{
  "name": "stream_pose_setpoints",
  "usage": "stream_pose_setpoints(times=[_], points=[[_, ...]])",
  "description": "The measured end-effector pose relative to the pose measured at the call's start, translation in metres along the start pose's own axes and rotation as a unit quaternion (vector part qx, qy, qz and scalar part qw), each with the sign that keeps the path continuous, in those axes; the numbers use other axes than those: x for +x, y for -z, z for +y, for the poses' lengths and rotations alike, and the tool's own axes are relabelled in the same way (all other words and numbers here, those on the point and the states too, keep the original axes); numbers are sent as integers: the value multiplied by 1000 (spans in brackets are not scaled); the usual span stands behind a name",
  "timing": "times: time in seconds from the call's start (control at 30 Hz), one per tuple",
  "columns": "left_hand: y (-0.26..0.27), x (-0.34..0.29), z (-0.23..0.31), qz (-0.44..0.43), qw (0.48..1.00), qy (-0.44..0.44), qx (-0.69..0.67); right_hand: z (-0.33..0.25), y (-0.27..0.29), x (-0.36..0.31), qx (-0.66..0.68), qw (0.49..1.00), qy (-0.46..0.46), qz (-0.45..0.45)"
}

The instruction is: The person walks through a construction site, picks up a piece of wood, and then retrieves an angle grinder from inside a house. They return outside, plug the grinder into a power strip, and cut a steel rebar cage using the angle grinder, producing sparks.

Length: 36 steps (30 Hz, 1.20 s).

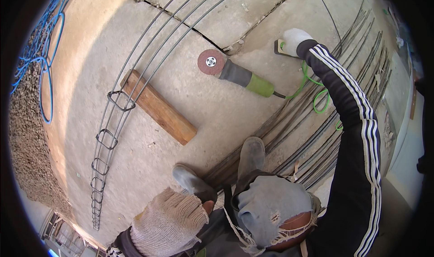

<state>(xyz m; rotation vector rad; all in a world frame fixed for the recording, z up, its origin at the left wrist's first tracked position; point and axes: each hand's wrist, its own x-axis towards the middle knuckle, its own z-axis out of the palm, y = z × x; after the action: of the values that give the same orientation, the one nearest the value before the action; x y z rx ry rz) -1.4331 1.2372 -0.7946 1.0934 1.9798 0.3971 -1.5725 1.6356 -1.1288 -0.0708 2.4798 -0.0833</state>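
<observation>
My right hand [296,39], in a white glove, reaches far out at the upper right. It is closed on a small dark-and-pale box-like thing [283,48] with a green spot, its kind unclear. My left hand [168,223], in a knitted beige glove, is near my left leg; its fingers curl under, hiding anything inside. Between them, farther off, an angle grinder [246,78] with a green-and-dark body lies on the concrete, its reddish-brown disc [211,62] facing up. A green cable [304,83] loops from the grinder past my right forearm.
A wooden block [160,108] props a long rebar cage [108,121] with square stirrups at left. Bundled steel bars [307,130] lie beneath and beyond my boots [252,155]. Tangled blue cord [45,63] hangs by gravel [25,121] at far left. A crack [203,36] splits the concrete.
</observation>
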Motion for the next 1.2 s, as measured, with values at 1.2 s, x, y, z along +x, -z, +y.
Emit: stream_pose_setpoints(times=[1.2], points=[[7,-16,-24,-71,997,5,1,-2,-35,14,23,999,-30,-20]])
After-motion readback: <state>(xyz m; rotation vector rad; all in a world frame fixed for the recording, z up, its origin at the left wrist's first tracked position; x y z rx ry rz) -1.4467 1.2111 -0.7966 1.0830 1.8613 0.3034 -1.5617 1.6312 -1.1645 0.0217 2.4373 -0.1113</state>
